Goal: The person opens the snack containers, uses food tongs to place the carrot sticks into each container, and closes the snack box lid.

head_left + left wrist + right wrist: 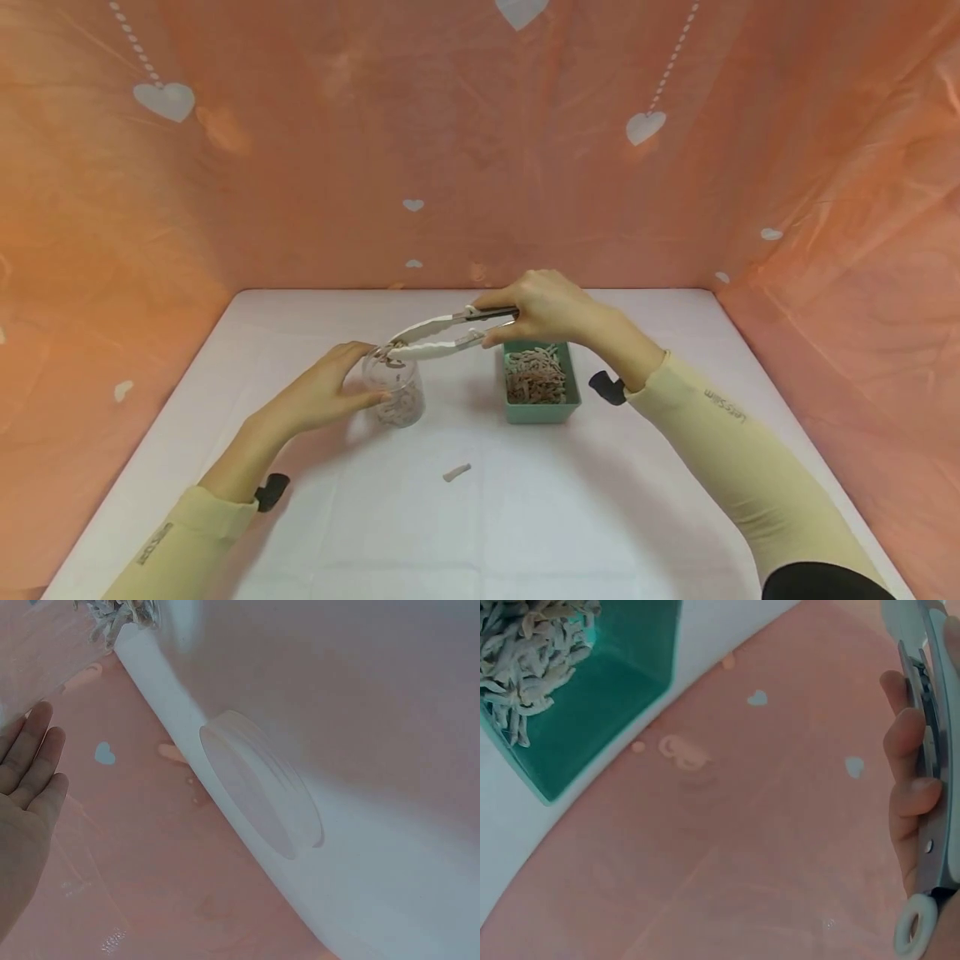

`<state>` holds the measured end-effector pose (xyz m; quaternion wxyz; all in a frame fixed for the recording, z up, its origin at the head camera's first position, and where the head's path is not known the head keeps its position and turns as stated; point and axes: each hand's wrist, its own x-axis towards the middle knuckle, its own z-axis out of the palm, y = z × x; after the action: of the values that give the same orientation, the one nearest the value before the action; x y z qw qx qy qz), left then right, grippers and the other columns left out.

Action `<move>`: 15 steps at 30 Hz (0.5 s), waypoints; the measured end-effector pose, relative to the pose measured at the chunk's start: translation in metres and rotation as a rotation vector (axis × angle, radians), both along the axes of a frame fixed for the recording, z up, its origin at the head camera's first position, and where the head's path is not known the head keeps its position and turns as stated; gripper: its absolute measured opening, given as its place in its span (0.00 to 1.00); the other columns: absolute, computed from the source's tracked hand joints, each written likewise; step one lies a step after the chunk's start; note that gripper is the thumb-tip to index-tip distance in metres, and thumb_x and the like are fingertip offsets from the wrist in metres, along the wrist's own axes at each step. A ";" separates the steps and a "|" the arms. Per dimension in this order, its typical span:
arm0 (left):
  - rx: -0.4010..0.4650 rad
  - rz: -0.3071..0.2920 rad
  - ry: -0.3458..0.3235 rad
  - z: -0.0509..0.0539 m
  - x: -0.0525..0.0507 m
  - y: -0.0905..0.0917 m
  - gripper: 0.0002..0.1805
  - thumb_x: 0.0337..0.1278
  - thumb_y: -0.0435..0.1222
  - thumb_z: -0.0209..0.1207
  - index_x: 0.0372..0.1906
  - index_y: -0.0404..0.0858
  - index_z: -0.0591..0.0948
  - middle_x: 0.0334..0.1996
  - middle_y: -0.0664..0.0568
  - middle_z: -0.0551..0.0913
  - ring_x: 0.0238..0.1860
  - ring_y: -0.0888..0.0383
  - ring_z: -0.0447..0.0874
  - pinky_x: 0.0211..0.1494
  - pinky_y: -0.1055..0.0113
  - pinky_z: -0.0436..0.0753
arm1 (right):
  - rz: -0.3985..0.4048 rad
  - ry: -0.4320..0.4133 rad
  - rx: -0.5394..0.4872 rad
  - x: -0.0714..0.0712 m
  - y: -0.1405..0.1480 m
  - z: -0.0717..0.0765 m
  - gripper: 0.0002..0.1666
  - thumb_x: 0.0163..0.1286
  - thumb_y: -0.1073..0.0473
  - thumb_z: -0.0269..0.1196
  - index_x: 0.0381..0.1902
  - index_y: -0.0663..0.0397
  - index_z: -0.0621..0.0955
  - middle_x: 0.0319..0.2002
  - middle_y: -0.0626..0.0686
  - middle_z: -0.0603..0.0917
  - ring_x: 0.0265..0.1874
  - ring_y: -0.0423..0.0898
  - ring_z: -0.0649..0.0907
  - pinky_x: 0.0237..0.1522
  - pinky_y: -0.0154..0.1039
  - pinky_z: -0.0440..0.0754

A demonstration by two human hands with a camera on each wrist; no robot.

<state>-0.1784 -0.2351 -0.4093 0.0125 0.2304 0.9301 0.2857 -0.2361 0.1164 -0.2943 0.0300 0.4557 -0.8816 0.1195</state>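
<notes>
My left hand [326, 392] holds a clear jar [408, 400] at its near side, thumb and fingers spread about it; pale strips lie inside. In the left wrist view the fingers of the left hand [30, 772] look fairly straight. My right hand [551, 308] grips kitchen tongs [431, 339] with white tips and metal handles. The tips reach the jar's mouth, where some brownish dried strips [390, 354] sit; whether they are pinched is hard to tell. In the right wrist view, fingers [907, 742] wrap the tongs' handle [934, 847].
A green rectangular box [543, 413] with many dried strips [536, 375] stands right of the jar. One loose strip [457, 472] lies on the white table [525, 517] in front. A clear round lid-like piece [262, 784] lies near the table's edge. Orange sheeting [480, 150] surrounds the table.
</notes>
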 end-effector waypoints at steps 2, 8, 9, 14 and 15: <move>-0.003 0.000 0.001 0.000 0.000 0.000 0.39 0.62 0.50 0.71 0.70 0.31 0.72 0.67 0.36 0.75 0.72 0.35 0.68 0.74 0.36 0.67 | 0.004 0.015 0.015 -0.001 -0.001 -0.004 0.33 0.61 0.39 0.77 0.60 0.47 0.87 0.40 0.51 0.92 0.20 0.41 0.75 0.26 0.43 0.76; -0.007 0.001 -0.004 0.000 0.000 0.000 0.40 0.62 0.50 0.71 0.70 0.32 0.72 0.67 0.36 0.75 0.72 0.35 0.68 0.74 0.36 0.67 | 0.040 0.059 0.014 -0.002 -0.004 -0.011 0.31 0.60 0.39 0.77 0.58 0.46 0.88 0.43 0.49 0.92 0.25 0.43 0.83 0.30 0.48 0.83; -0.006 0.000 -0.005 0.000 0.000 0.000 0.40 0.62 0.50 0.71 0.70 0.32 0.72 0.67 0.36 0.75 0.72 0.36 0.68 0.74 0.36 0.67 | 0.041 0.062 0.015 -0.002 -0.004 -0.012 0.31 0.60 0.39 0.77 0.58 0.46 0.88 0.42 0.49 0.92 0.24 0.43 0.83 0.29 0.48 0.83; -0.012 0.000 -0.004 -0.002 -0.001 0.000 0.40 0.63 0.51 0.70 0.71 0.31 0.71 0.67 0.36 0.74 0.72 0.35 0.68 0.74 0.36 0.67 | 0.022 0.068 0.033 -0.002 -0.005 -0.015 0.31 0.60 0.38 0.77 0.58 0.44 0.88 0.39 0.49 0.92 0.23 0.42 0.81 0.28 0.48 0.82; -0.011 0.000 -0.004 -0.002 0.000 0.000 0.40 0.63 0.51 0.70 0.71 0.31 0.71 0.67 0.36 0.74 0.72 0.35 0.68 0.74 0.35 0.67 | 0.017 0.069 0.036 -0.002 -0.006 -0.015 0.31 0.60 0.38 0.77 0.58 0.44 0.88 0.39 0.49 0.92 0.23 0.42 0.81 0.28 0.48 0.82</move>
<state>-0.1789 -0.2354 -0.4112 0.0155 0.2297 0.9317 0.2808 -0.2386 0.1108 -0.3093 0.0510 0.4676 -0.8780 0.0880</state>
